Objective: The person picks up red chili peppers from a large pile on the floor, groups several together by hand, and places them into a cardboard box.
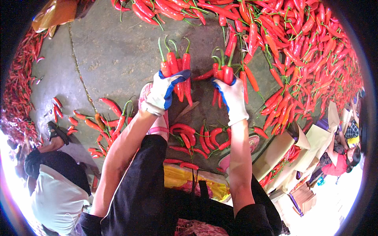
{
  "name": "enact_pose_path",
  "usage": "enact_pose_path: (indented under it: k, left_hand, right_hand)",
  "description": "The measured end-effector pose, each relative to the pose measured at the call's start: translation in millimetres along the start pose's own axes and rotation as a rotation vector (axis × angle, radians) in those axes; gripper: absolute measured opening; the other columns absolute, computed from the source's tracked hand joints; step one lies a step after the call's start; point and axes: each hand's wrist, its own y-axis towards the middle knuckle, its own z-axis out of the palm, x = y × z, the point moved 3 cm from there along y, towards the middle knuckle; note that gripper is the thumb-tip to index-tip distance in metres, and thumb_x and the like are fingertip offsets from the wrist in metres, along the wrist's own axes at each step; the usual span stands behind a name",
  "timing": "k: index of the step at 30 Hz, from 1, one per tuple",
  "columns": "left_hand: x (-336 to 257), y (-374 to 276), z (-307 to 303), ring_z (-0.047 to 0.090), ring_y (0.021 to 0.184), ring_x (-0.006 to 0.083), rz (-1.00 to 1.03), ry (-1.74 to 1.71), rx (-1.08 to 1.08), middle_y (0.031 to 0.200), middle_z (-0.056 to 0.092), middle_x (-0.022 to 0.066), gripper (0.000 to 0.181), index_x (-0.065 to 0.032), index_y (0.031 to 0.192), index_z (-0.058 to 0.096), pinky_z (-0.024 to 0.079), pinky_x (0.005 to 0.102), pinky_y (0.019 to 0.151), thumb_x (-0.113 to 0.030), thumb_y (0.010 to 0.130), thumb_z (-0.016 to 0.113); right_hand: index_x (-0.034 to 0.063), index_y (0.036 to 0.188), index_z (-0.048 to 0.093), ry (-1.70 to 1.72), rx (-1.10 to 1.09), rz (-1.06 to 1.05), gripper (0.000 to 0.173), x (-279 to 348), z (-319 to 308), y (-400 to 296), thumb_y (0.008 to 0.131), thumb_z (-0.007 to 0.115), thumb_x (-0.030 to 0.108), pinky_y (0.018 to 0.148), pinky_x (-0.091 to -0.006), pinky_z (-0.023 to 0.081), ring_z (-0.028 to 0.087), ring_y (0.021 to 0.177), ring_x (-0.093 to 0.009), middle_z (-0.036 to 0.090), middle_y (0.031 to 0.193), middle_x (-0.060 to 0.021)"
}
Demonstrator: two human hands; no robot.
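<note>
My left hand point(161, 91), in a white glove with a blue coated palm, grips a small bunch of red chili peppers point(174, 63), green stems pointing away from me. A matching glove covers my right hand point(233, 96), which is closed around another bunch of red chilies point(228, 73). Both bunches are held above the grey concrete floor point(118, 59), a short gap apart. Loose chilies point(206, 137) lie on the floor between my feet. Beyond my right hand, more chilies point(252, 78) reach out from a large heap.
The big chili heap point(307, 44) spreads across the far right. Scattered chilies point(112, 126) lie left of my left forearm. Another heap point(17, 82) lines the left rim. An open cardboard box point(274, 153) holding chilies stands at right. People point(56, 191) sit at left and right.
</note>
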Motion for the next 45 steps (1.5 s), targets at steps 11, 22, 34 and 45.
enact_pose_path:
  k: [11,22,34,45]
  left_hand:
    - [10.0,43.3,15.9,0.058,0.073,0.0092,0.184,0.535,0.183,0.083,0.067,0.0039,0.034,-0.0016,0.097,0.064,0.049,0.0284,0.072,-0.011,0.069,0.079]
    - [24.3,-19.5,3.3,0.058,0.103,0.0157,-0.249,0.085,0.441,0.117,0.062,0.0062,0.039,0.0001,0.117,0.06,0.043,0.0279,0.092,-0.006,0.079,0.065]
    - [10.7,-36.6,24.2,0.059,0.099,0.0132,-0.236,-0.042,0.429,0.108,0.065,0.0038,0.038,-0.0023,0.111,0.063,0.046,0.0283,0.088,-0.004,0.074,0.071]
    - [22.8,-31.3,2.2,0.061,0.088,0.0109,-0.183,-0.07,0.392,0.096,0.067,0.0028,0.031,-0.0006,0.106,0.065,0.049,0.0265,0.079,-0.006,0.076,0.072]
  right_hand:
    - [0.0021,0.095,0.066,0.429,0.144,0.169,0.023,3.7,27.7,-3.9,0.074,0.07,0.009,0.068,-0.0269,0.047,0.06,0.07,-0.012,0.067,0.082,-0.003]
    - [0.002,0.105,0.06,0.783,0.201,0.308,0.027,-13.9,27.2,-69.1,0.079,0.067,0.002,0.074,-0.0236,0.048,0.058,0.08,-0.008,0.064,0.091,-0.0009]
    - [0.003,0.098,0.062,0.634,0.133,0.108,0.022,-2.0,6.2,-87.7,0.076,0.068,-0.001,0.068,-0.0226,0.048,0.057,0.074,-0.006,0.063,0.088,0.0009]
    - [0.0013,0.112,0.056,0.786,0.314,0.202,0.04,-9.0,22.4,-79.1,0.074,0.068,-0.004,0.081,-0.0273,0.049,0.061,0.092,-0.012,0.065,0.104,-0.0058]
